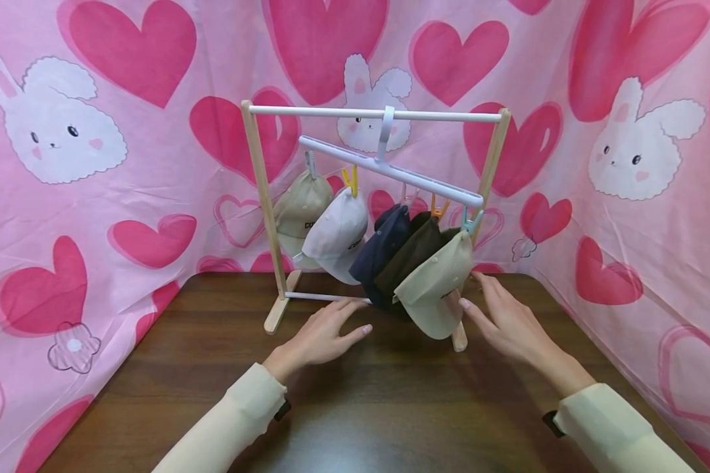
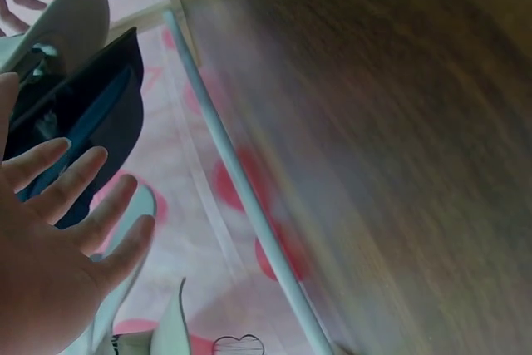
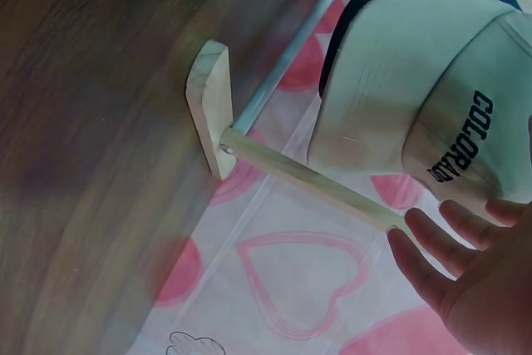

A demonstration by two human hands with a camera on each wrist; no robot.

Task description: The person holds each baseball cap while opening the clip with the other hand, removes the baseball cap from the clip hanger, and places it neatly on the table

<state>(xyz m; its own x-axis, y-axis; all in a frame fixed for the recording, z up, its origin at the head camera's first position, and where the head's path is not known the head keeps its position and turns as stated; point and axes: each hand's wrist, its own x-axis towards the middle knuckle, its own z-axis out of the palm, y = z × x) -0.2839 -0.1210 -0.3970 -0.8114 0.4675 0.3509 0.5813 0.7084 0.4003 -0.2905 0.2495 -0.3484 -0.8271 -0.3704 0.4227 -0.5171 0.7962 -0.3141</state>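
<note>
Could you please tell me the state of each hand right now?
Left hand: open, holding nothing.
Right hand: open, holding nothing, near the rightmost beige cap.

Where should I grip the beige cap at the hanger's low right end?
Likely the brim, with the right hand coming from the right: the beige cap hangs brim-down from the teal clip, that edge free below, while the brown cap crowds its left.
</note>
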